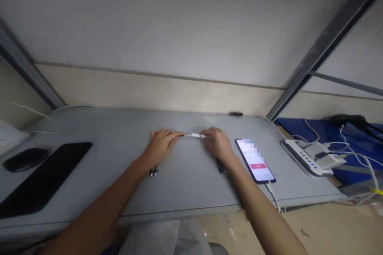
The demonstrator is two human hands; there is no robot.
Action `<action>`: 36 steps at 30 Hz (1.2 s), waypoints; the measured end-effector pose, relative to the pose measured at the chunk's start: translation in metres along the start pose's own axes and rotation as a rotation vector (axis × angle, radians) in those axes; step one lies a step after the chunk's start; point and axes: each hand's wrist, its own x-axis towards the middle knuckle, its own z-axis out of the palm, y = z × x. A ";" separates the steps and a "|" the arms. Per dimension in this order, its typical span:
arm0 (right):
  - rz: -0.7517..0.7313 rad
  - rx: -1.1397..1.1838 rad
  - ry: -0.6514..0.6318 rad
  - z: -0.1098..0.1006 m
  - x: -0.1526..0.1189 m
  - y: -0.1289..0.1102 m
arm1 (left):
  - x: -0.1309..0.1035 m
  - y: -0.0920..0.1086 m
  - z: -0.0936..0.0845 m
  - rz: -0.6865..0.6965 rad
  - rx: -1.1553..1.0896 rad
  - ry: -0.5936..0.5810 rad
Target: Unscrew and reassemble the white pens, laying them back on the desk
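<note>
Grip: your left hand (161, 145) and right hand (218, 142) pinch opposite ends of a slim white, dark-tipped strip (195, 135) | Place: near the far edge of the flat grey tabletop (188, 187) | Care: keep it straight.

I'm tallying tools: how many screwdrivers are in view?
1: a black-handled screwdriver near the back edge of the table. The metal-ended object by the left hand and dark object by the right hand are partly hidden, so I can't rule out more.
</note>
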 end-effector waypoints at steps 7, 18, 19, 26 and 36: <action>0.131 -0.020 0.002 -0.006 -0.001 0.004 | 0.001 0.000 -0.003 -0.058 0.032 0.043; -0.054 0.030 0.006 0.000 0.000 0.003 | 0.001 -0.003 -0.001 -0.028 -0.013 0.015; -0.055 0.032 0.007 -0.001 0.000 0.003 | 0.001 -0.003 -0.002 -0.028 -0.013 0.015; -0.068 0.041 -0.011 -0.001 0.000 0.002 | 0.001 -0.001 -0.004 -0.030 -0.025 -0.006; -0.065 0.035 -0.022 -0.001 -0.001 0.000 | 0.001 -0.003 -0.003 -0.026 -0.022 0.013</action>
